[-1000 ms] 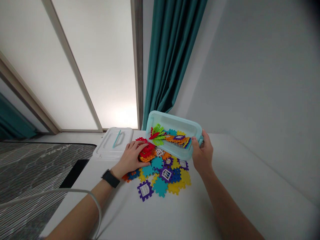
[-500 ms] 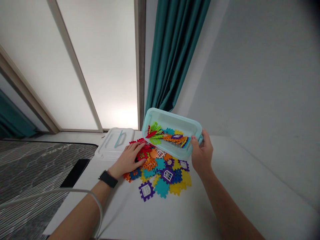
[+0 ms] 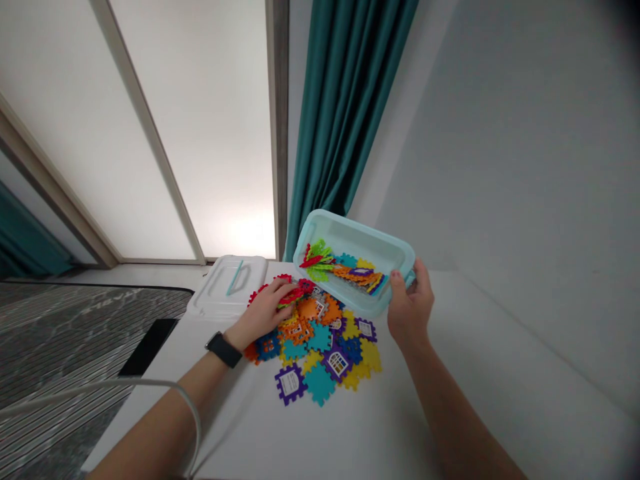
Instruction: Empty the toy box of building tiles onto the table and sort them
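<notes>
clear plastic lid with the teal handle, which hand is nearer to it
Left. The left hand rests on the toy pieces just right of the clear plastic lid; the right hand holds the mint plastic box farther right.

text: none legible | purple tile (image 3: 289, 383) white panel: perhaps print, too small

The box (image 3: 356, 248) was a pale turquoise plastic tub, long and shallow, held tilted above the white table with its open side facing the camera and its lower edge over the pile. A row of bright toy tiles (image 3: 345, 270) lay gathered along that lower wall inside it. Below, the pile of tiles (image 3: 320, 343) spread flat on the table: notched squares in red, orange, yellow, teal, blue and purple, some with small white windows.
</notes>
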The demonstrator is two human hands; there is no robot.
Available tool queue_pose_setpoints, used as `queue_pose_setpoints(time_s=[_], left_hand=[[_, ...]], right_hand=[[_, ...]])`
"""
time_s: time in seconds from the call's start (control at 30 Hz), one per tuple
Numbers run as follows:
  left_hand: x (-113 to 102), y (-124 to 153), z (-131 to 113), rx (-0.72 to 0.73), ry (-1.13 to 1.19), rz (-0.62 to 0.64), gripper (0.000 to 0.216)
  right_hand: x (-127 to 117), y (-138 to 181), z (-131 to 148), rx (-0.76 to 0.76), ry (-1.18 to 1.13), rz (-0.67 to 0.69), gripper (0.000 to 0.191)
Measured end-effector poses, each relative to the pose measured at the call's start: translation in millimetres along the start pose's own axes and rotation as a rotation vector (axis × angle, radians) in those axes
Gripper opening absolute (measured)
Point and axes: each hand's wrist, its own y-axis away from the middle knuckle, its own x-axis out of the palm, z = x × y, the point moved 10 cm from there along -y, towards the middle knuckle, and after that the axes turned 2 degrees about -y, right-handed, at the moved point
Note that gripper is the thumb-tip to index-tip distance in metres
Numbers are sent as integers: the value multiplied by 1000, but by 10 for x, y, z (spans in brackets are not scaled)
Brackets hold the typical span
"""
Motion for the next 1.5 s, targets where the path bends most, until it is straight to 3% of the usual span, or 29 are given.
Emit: queue_pose_setpoints(time_s=[0.23, 0.37, 0.5, 0.67, 0.77, 0.83, 0.93, 1.1, 1.3, 1.5], left_hand=[[458, -251, -533, 130, -212, 173, 47], [587, -262, -624, 121, -279, 196, 49], [473, -220, -538, 105, -292, 182, 37], [83, -173, -373, 74, -282, 51, 43], [-198, -260, -421, 90, -274, -71, 40], [-279, -394, -535, 153, -290, -86, 41], [-232, -651, -640, 208, -344, -26, 51], [-28, -928, -533, 118, -459, 37, 48], [167, -867, -514, 72, -461, 64, 26], [126, -657, -550, 138, -387, 56, 24]], right_hand=[[-133, -101, 27, -25, -16, -34, 60], [-200, -112, 12, -6, -2, -47, 61], [-213, -109, 28, -8, -18, -39, 59], [-117, -107, 55, 0, -65, 7, 58], [-35, -85, 96, 1, -77, 35, 58], [27, -56, 141, -11, -84, 66, 57], [110, -3, 209, -39, -90, 128, 54], [142, 66, 188, -46, -54, 174, 54], [177, 143, 100, -36, -19, 208, 51], [185, 157, 86, -26, 21, 203, 51]])
